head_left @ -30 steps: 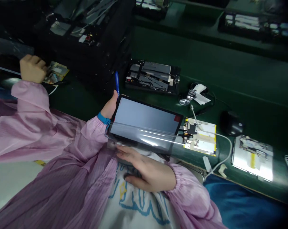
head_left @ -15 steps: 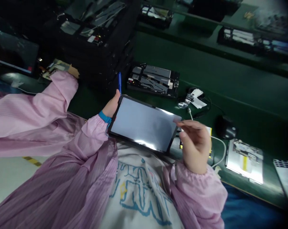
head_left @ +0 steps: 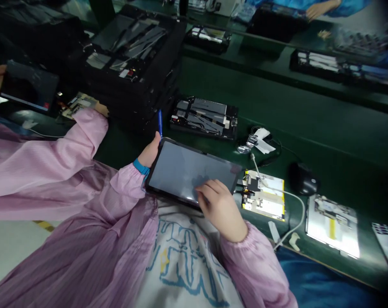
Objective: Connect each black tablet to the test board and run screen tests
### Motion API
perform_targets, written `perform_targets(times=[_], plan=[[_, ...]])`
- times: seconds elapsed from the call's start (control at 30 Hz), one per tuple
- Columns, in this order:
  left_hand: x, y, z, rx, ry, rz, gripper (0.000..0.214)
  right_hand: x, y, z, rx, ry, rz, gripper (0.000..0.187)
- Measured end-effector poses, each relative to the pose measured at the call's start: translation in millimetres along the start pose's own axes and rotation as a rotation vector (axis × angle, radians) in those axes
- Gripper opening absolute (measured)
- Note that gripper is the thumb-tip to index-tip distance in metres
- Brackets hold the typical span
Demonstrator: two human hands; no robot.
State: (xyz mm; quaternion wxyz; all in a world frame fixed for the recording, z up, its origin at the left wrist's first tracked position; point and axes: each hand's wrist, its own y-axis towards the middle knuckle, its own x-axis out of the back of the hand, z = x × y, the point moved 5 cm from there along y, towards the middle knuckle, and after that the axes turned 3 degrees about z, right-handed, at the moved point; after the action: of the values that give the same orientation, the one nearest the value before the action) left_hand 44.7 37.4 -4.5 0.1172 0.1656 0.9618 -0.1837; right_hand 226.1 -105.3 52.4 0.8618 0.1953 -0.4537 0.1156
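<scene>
My left hand (head_left: 149, 152), a blue band at its wrist, grips the left edge of a black-framed tablet screen (head_left: 181, 167). The screen is tilted toward me, with a grey lit surface. A blue pen (head_left: 160, 122) stands up by the thumb of that hand. Over the lower right of the screen is my right hand (head_left: 221, 207), fingers bent and somewhat apart, with nothing in it. Its fingertips are at the glass; whether they press on it I cannot tell. Right of the screen lies an opened circuit assembly (head_left: 264, 194) with yellow edges, dark leads running toward the screen.
A tall stack of black trays (head_left: 129, 81) rises at the left back. Behind the screen sits a black tray of parts (head_left: 204, 117). A white cable (head_left: 296, 196), a black mouse (head_left: 303, 179) and a silver panel (head_left: 331, 224) lie rightward. A co-worker's pink sleeve (head_left: 87, 128) reaches in at left.
My right hand has moved left and down from the screen's right edge to over its lower part. The screen looks darker, and the view has tilted up slightly.
</scene>
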Motion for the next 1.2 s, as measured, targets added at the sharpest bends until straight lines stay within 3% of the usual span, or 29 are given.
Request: perform_targets(times=[0.1, 0.2, 0.3, 0.43, 0.77, 0.93, 1.07, 1.13, 1.2], plan=[[-0.4, -1, 2, 0.034, -0.017, 0.032, 0.072, 31, -25, -24, -0.044, 0.098, -0.133, 0.013], [-3.3, -2, 0, 0.021, -0.026, 0.070, 0.070, 50, -46, -50, -0.177, 0.064, -0.171, 0.037], [-5.2, -3, -2, 0.020, -0.030, 0.074, 0.070, 48, -61, -67, -0.232, 0.052, -0.140, 0.068], [-6.9, -2, -1, 0.035, -0.076, 0.082, 0.070, 31, -70, -74, -0.263, 0.035, -0.053, 0.085], [-8.7, 1, 0, 0.038, -0.167, 0.071, 0.066, 16, -74, -78, -0.248, 0.061, 0.079, 0.089], [-16.5, 0, -4, 0.043, -0.225, 0.080, 0.066, 21, -71, -74, -0.221, -0.013, -0.034, 0.086], [-11.1, 2, -1, -0.010, -0.222, 0.058, 0.059, 29, -69, -51, -0.185, -0.064, -0.224, 0.083], [-5.3, 4, 3, -0.023, -0.208, 0.036, 0.056, 22, -69, -32, -0.139, -0.155, -0.282, 0.073], [-0.4, 6, 8, -0.023, -0.205, 0.022, 0.054, 6, -67, -13, -0.071, -0.249, -0.239, 0.059]])
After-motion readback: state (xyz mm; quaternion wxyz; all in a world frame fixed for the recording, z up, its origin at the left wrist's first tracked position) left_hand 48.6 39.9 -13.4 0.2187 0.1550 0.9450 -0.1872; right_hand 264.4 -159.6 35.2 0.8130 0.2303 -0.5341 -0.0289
